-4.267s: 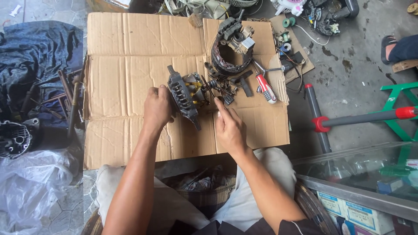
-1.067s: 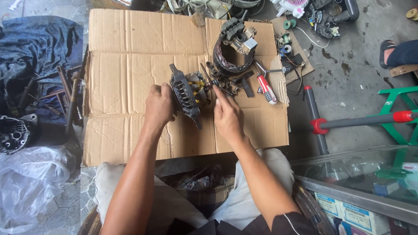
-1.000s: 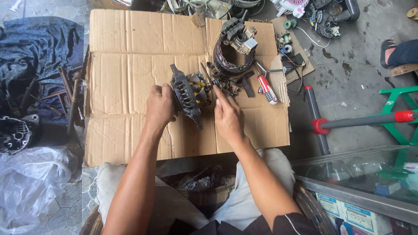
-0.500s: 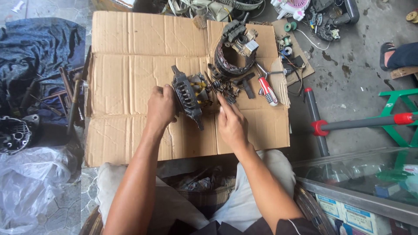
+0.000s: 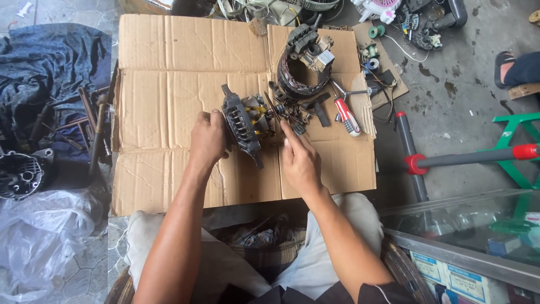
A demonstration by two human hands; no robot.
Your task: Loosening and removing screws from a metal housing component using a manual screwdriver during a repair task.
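A dark alternator housing half (image 5: 242,126) with its rotor (image 5: 260,115) stands on edge on a flattened cardboard sheet (image 5: 169,84). My left hand (image 5: 207,139) grips the housing from the left side. My right hand (image 5: 299,159) rests to its right, with the index finger stretched toward the rotor shaft end and the small dark parts (image 5: 292,112) lying there. Whether those fingers pinch anything is hidden. Behind lies a round stator ring (image 5: 298,79) with a rectifier piece on top.
A red-and-white handled screwdriver (image 5: 346,115) lies right of the parts. Metal rods and tools (image 5: 93,121) lie on dark cloth at left, next to another alternator housing (image 5: 22,174). A grey pipe with a red collar (image 5: 416,163), a glass case (image 5: 478,231) and a person's foot (image 5: 520,67) are at right.
My right hand has drawn back slightly from the rotor, the index finger now extended. My left hand keeps its grip on the housing.
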